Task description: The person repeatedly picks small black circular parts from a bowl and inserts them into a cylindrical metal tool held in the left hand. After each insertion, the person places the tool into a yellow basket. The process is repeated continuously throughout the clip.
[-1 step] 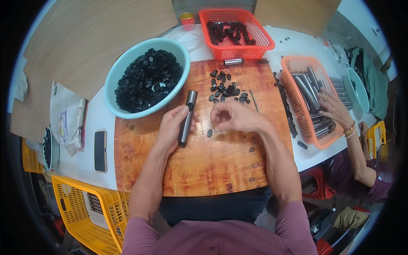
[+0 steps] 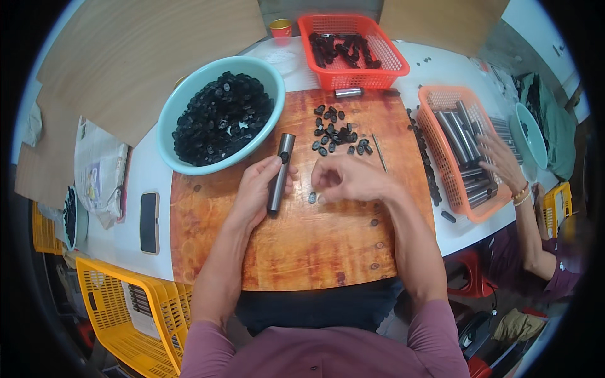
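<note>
My left hand (image 2: 259, 184) is wrapped round a shiny metal tube (image 2: 275, 189), held at a slant above the wooden board (image 2: 302, 252). A black piece (image 2: 284, 157) sits in the tube's side near its upper end, beside my thumb. To the right, my right hand (image 2: 353, 179) has its fingers curled and pinched together; whatever they hold, if anything, is hidden. Just below those fingertips is a small dark oval piece (image 2: 312, 197). Several similar black oval pieces (image 2: 340, 135) lie loosely grouped on the board beyond my right hand, with a thin metal rod (image 2: 380, 153) beside them.
A pale blue basin (image 2: 165, 142) of black pieces stands at the left, a red basket (image 2: 362, 80) at the back. Another person's hand (image 2: 501, 157) reaches over an orange basket (image 2: 435, 135) of metal tubes. A phone (image 2: 149, 222) and yellow crate (image 2: 120, 315) are at left.
</note>
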`<control>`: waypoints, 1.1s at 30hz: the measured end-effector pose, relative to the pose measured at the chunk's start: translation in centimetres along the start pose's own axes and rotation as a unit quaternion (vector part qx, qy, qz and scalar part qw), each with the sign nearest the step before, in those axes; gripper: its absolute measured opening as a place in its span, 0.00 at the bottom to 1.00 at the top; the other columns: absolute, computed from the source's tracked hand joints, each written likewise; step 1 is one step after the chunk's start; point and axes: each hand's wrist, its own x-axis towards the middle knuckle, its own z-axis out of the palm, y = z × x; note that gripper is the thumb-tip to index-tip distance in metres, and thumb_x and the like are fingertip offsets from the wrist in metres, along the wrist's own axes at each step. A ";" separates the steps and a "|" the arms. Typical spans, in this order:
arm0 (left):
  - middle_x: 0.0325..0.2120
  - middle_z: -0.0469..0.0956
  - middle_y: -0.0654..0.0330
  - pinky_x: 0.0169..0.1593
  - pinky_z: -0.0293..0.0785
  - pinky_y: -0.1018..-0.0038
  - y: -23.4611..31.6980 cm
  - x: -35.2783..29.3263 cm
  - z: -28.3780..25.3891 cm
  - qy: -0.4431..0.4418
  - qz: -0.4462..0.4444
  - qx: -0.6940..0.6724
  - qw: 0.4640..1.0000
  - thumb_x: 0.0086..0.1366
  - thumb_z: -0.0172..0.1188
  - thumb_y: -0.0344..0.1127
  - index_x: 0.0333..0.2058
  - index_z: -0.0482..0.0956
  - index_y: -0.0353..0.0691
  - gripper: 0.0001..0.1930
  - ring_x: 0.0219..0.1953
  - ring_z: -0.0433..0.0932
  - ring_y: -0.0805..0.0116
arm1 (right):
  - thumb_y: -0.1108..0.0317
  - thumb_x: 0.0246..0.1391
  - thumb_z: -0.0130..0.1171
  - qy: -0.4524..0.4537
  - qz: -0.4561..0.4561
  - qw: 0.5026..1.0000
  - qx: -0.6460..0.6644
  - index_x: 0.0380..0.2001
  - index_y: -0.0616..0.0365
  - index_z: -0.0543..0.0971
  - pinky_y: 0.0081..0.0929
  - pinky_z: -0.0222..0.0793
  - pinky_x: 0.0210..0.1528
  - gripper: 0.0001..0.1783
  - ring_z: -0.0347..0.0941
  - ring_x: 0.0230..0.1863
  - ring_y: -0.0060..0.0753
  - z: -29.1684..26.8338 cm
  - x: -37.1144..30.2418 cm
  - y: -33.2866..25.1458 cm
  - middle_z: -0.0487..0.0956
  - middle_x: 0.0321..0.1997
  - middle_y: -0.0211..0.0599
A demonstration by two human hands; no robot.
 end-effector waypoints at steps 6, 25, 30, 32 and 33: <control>0.39 0.81 0.57 0.42 0.82 0.76 -0.3 0.2 -0.1 -0.044 -0.001 -0.054 0.998 0.77 0.54 0.37 0.48 0.78 0.31 0.14 0.37 0.80 0.73 | 0.72 0.50 0.68 0.036 -0.062 0.977 -0.202 0.40 0.63 0.81 0.40 0.74 0.46 0.13 0.79 0.42 0.50 2.6 0.3 -0.1 0.81 0.37 0.46; 0.40 0.80 0.54 0.45 0.81 0.73 -0.6 0.2 0.0 -0.049 -0.013 -0.099 0.994 0.78 0.49 0.36 0.51 0.74 0.33 0.13 0.38 0.80 0.69 | 0.74 0.53 0.63 0.241 0.004 0.965 -0.101 0.36 0.64 0.80 0.34 0.75 0.36 0.08 0.80 0.30 0.39 3.0 1.5 0.4 0.81 0.32 0.42; 0.41 0.81 0.54 0.44 0.81 0.73 -1.1 0.5 -0.5 -0.056 -0.006 -0.113 0.992 0.78 0.50 0.35 0.54 0.73 0.32 0.14 0.38 0.81 0.69 | 0.74 0.51 0.66 0.254 -0.142 0.898 -0.330 0.38 0.61 0.78 0.35 0.73 0.34 0.11 0.78 0.30 0.38 3.5 1.6 1.2 0.79 0.29 0.40; 0.41 0.81 0.54 0.44 0.81 0.73 -1.0 0.5 -0.4 -0.053 -0.013 -0.116 0.992 0.78 0.50 0.35 0.54 0.73 0.32 0.14 0.38 0.81 0.69 | 0.72 0.49 0.66 0.220 -0.111 0.926 -0.285 0.38 0.61 0.77 0.38 0.75 0.38 0.13 0.80 0.34 0.43 3.2 1.3 0.7 0.80 0.33 0.43; 0.41 0.81 0.54 0.44 0.82 0.73 -0.9 0.5 -0.4 -0.050 -0.015 -0.116 0.992 0.78 0.50 0.35 0.54 0.73 0.32 0.14 0.38 0.81 0.69 | 0.71 0.48 0.67 0.202 -0.097 0.939 -0.260 0.38 0.62 0.76 0.40 0.76 0.39 0.14 0.81 0.36 0.46 3.1 1.3 0.4 0.80 0.34 0.45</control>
